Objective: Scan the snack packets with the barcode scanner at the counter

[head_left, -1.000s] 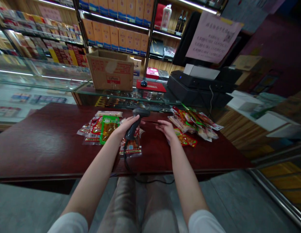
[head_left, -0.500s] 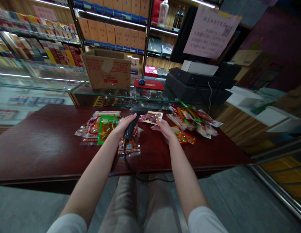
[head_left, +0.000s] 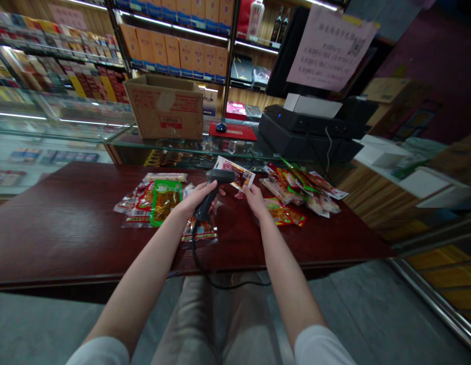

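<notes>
My left hand (head_left: 199,198) is wrapped round the handle of a black barcode scanner (head_left: 219,176), whose head points right. Between the fingers of my right hand (head_left: 252,196) is the lower right corner of a snack packet (head_left: 242,177), tilted up, with dark contents and a white header. The scanner's head covers part of this packet. Left of the scanner lies a pile of snack packets, with a green-edged packet (head_left: 166,202) on top. A second heap of snack packets (head_left: 296,185) spreads to the right of my right hand.
Behind the dark red table (head_left: 79,223) stands a glass counter bearing a cardboard box (head_left: 167,109), a red booklet (head_left: 233,131) and black equipment (head_left: 315,134) beneath a monitor. The scanner's cable (head_left: 197,258) hangs over the table's front edge. Stocked shelves line the back.
My right hand has closed on the snack packet and lifted it from the table, tilting it up beside the scanner. The scanner stays in my left hand, almost in the same place.
</notes>
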`<state>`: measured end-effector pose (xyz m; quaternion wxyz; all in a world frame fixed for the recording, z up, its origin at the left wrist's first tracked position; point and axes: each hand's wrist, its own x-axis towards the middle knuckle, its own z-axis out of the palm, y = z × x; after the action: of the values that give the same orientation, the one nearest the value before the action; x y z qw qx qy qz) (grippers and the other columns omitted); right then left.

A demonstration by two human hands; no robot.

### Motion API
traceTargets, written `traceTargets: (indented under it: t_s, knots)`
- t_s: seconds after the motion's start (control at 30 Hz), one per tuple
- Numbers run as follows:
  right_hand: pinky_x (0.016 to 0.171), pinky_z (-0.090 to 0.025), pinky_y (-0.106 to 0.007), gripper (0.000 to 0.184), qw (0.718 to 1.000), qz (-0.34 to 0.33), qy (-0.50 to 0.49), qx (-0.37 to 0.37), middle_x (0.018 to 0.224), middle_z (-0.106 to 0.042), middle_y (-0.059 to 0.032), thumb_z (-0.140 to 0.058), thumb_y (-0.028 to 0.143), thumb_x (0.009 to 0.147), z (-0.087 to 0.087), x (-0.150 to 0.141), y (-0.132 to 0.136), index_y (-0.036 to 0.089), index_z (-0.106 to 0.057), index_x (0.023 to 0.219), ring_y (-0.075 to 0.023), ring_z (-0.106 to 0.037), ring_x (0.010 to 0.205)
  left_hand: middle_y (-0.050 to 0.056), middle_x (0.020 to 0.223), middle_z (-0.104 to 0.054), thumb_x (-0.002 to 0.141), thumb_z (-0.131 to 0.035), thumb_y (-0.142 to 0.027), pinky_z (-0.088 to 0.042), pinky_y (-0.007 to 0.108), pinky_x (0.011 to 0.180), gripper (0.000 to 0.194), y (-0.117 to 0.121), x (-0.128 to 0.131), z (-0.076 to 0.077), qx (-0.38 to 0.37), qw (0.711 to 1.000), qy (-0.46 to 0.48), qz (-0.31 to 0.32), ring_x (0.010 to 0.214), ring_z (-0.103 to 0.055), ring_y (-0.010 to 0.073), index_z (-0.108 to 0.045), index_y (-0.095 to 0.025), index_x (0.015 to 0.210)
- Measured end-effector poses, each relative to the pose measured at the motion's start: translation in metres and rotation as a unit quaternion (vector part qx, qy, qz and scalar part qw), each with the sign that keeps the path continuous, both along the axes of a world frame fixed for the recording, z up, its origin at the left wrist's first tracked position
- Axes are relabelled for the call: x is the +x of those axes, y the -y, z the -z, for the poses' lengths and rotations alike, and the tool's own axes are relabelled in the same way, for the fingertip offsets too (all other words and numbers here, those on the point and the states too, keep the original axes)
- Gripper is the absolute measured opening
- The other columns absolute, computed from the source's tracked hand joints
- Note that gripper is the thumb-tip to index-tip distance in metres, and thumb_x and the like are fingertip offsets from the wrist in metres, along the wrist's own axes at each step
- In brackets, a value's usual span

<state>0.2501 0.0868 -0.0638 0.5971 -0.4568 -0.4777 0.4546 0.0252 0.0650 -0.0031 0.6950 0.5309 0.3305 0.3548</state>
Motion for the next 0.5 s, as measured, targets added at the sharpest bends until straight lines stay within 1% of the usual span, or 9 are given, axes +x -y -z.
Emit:
traceTargets:
  t_s: [0.13, 0.27, 0.37, 0.5]
  knots:
    - [0.055, -0.054, -0.024, 0.025, 0.999, 0.016, 0.034, 0.017, 0.064, -0.064, 0.0032, -0.070, 0.041, 0.083, -0.0012, -0.0012, 0.0006, 0.020, -0.058, 0.077, -0.0145, -0.068, 0.056, -0.001, 0.050, -0.054, 0.072, -0.070, -0.071, -0.039, 0.019, 0.038, 0.066, 0.0004, -0.0009, -0.0012, 0.003, 1.000, 0.003, 0.002, 0.039, -0.049, 0.0094, -0.067, -0.011, 0.099]
    - [0.058, -0.055, -0.029, 0.016, 0.997, 0.033, 0.075, 0.009, 0.062, -0.066, 0.0004, -0.061, 0.032, 0.086, -0.0043, -0.0020, 0.0014, 0.020, -0.060, 0.075, -0.0179, -0.068, 0.058, -0.002, 0.051, -0.054, 0.073, -0.070, -0.069, -0.040, 0.020, 0.038, 0.064, 0.0021, 0.0005, -0.0034, 0.008, 1.000, 0.021, 0.011, 0.040, -0.048, 0.0094, -0.065, -0.011, 0.099]
    - [0.061, -0.056, -0.030, 0.014, 0.993, 0.030, 0.113, 0.000, 0.059, -0.067, -0.0011, -0.055, 0.024, 0.083, -0.0064, -0.0025, 0.0016, 0.019, -0.061, 0.071, -0.0183, -0.067, 0.058, -0.002, 0.056, -0.057, 0.073, -0.073, -0.065, -0.040, 0.020, 0.038, 0.059, 0.0043, 0.0041, -0.0040, 0.026, 0.999, 0.045, 0.004, 0.041, -0.048, 0.0082, -0.062, -0.012, 0.099]
    - [0.062, -0.056, -0.029, 0.013, 0.991, 0.025, 0.132, -0.002, 0.060, -0.069, -0.0024, -0.051, 0.022, 0.077, -0.0081, -0.0029, 0.0022, 0.018, -0.061, 0.069, -0.0186, -0.068, 0.060, -0.003, 0.058, -0.057, 0.073, -0.074, -0.064, -0.039, 0.020, 0.037, 0.057, 0.0061, 0.0087, -0.0022, 0.044, 0.998, 0.052, 0.003, 0.041, -0.047, 0.0076, -0.059, -0.014, 0.094]
